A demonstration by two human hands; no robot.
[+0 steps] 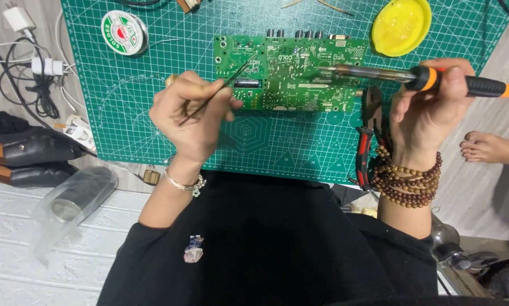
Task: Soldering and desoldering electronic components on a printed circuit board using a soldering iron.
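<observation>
A green circuit board (300, 79) lies on a green cutting mat (124, 107). My left hand (189, 116) pinches thin dark tweezers (220, 90), whose tips rest on the board's left part beside a black cylindrical component. My right hand (427, 107) grips a soldering iron (430, 78) by its black and orange handle. The iron's metal shaft lies level over the board's right side, tip pointing left near the board's middle. A bead bracelet circles my right wrist, a thin metal one my left.
A solder spool (124, 32) sits at the mat's upper left, a yellow lid (400, 25) at upper right. Red-handled pliers (368, 130) lie beside the board's right end. Chargers and cables (36, 68) lie left of the mat. A bare foot (490, 148) is at right.
</observation>
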